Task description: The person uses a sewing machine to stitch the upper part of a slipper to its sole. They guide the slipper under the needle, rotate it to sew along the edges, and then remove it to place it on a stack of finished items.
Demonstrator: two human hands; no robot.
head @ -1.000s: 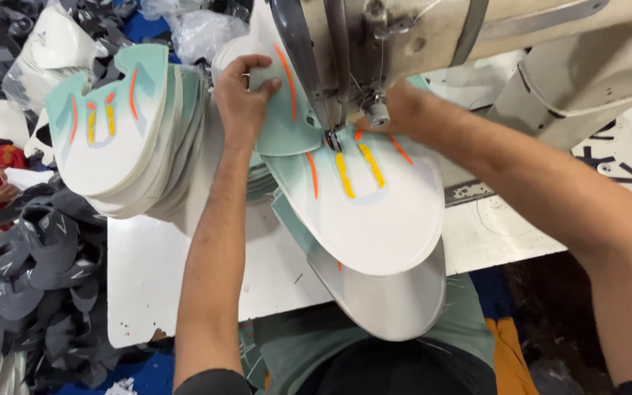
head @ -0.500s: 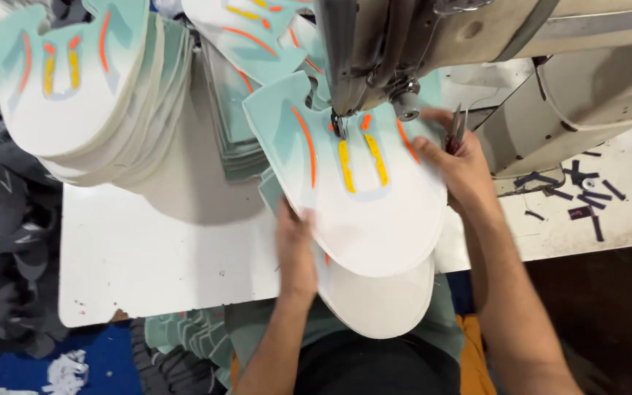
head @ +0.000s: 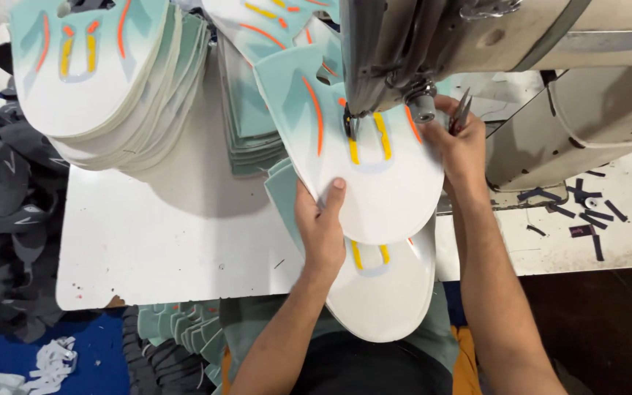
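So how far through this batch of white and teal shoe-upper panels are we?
Hard to count. A tall pile of white and teal panels with orange and yellow stripes sits at the table's far left; whether they are stitched I cannot tell. In hand: the left hand and right hand hold one panel under the sewing machine head. Another panel lies just beneath it, and a plain teal stack waits behind.
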